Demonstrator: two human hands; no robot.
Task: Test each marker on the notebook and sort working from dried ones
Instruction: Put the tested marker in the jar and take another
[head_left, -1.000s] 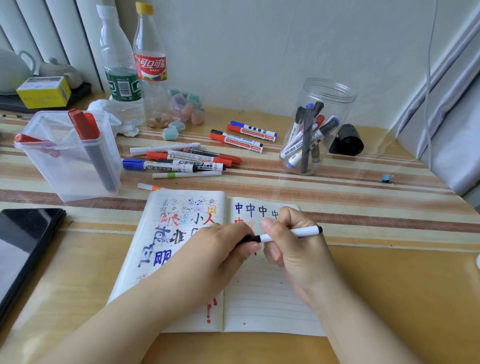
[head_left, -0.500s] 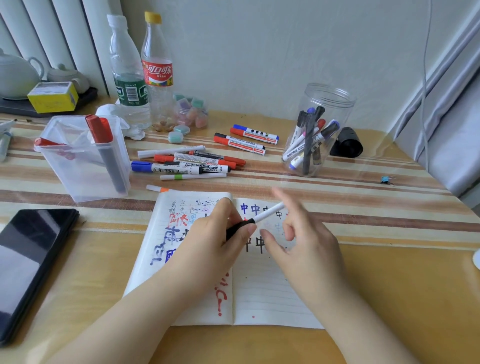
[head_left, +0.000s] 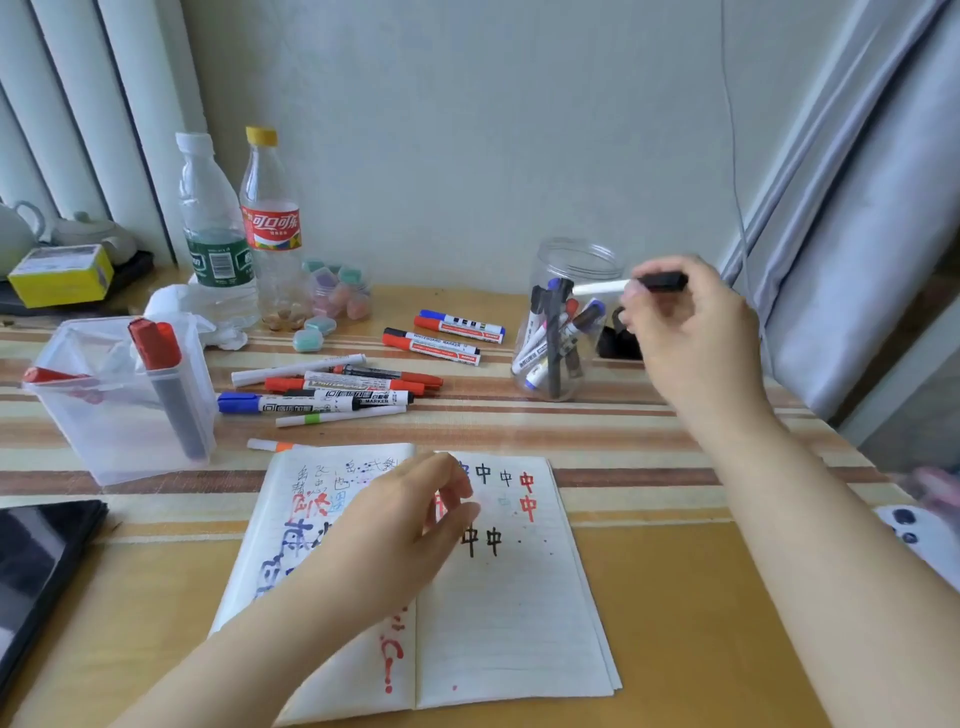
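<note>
1. The right hand (head_left: 691, 332) is raised above the clear round jar (head_left: 563, 322), its fingers pinching a white marker with a black cap (head_left: 631, 284); the marker lies level, white barrel pointing left over the jar mouth, black cap at the fingers.
2. The left hand (head_left: 400, 530) rests over the middle of the open notebook (head_left: 509, 613), fingers loosely curled and holding nothing.
3. The notebook lies flat on the table (head_left: 675, 649); its right page shows the character 中 written several times in black and in red; the left page carries crowded red, blue and black scribbles, mostly unreadable.
4. The jar holds several capped markers standing at slants, with blue, red and black caps.
5. A row of loose markers (head_left: 332, 395) lies left of the jar; one reads "MARKER", another farther back reads "WHITEBOARD MARKER".
6. A clear square tub (head_left: 119, 405) on the left holds red-capped markers, one standing with a dark barrel.
7. Behind stand two plastic bottles; the yellow-capped bottle (head_left: 270, 228) has a red label with 可口可乐; the other bottle (head_left: 215, 228) has a green label with a barcode.
</note>
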